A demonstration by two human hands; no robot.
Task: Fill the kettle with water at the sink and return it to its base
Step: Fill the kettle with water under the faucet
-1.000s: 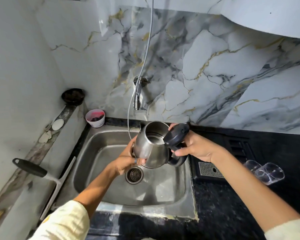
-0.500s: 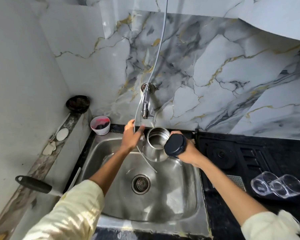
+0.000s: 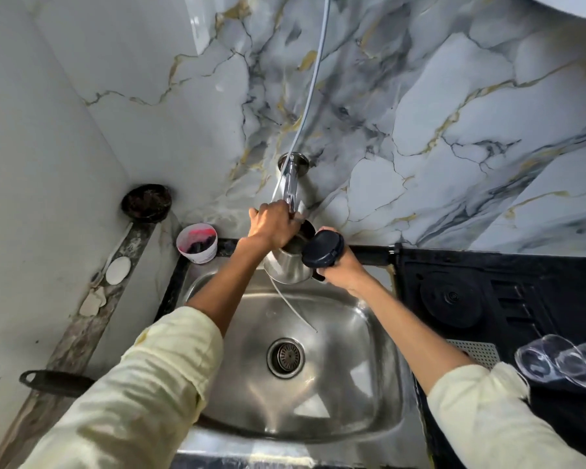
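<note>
Stainless steel fills the near foreground, where a kitchen sink (image 3: 369, 384) with a round drain strainer (image 3: 286, 357) is set between a pale ledge and a black countertop (image 3: 538, 299). Two arms in pale yellow sleeves (image 3: 142, 394) are stretched forward over the basin, converging toward the back wall. On the countertop, clear glasses (image 3: 562, 362) are laid near the right sleeve. A black tool handle (image 3: 55, 382) is seen on the ledge beside the left sleeve.

Further in, the steel kettle (image 3: 286, 270) is held above the back of the sink, under the tap (image 3: 290, 187). Its handle is gripped by the right hand (image 3: 340, 269), fingers closed around it, with the black lid (image 3: 322, 248) flipped open above the knuckles. The left hand (image 3: 273, 225) is raised higher and curled shut around the lower end of the tap, over the kettle's mouth. A thin grey hose (image 3: 313, 79) is run down the marble-patterned wall (image 3: 454, 113) to the tap. A pink-stained white cup (image 3: 197, 243) and a dark bowl (image 3: 147, 202) are placed in the far left corner.
</note>
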